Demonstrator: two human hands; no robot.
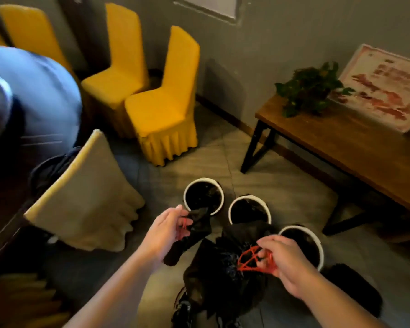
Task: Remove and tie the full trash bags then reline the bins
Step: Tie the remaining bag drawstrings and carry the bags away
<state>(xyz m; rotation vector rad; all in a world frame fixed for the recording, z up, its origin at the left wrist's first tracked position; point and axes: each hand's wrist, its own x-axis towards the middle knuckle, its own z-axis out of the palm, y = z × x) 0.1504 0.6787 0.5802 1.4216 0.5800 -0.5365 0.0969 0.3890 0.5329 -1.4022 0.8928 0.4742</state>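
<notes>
The left hand (167, 230) curls its fingers round a crumpled black plastic bag (195, 233) beside three white-rimmed round bins (202, 179). A full black trash bag (213, 278) sits on the floor, its red drawstring (247, 259) pinched by the right hand (289, 263).

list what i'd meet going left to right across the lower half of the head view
beige-covered chair → left hand holding a folded black bag → left bin → middle bin → right bin; right hand, pinching the red drawstrings, overlaps that bin, so unplaced
</notes>
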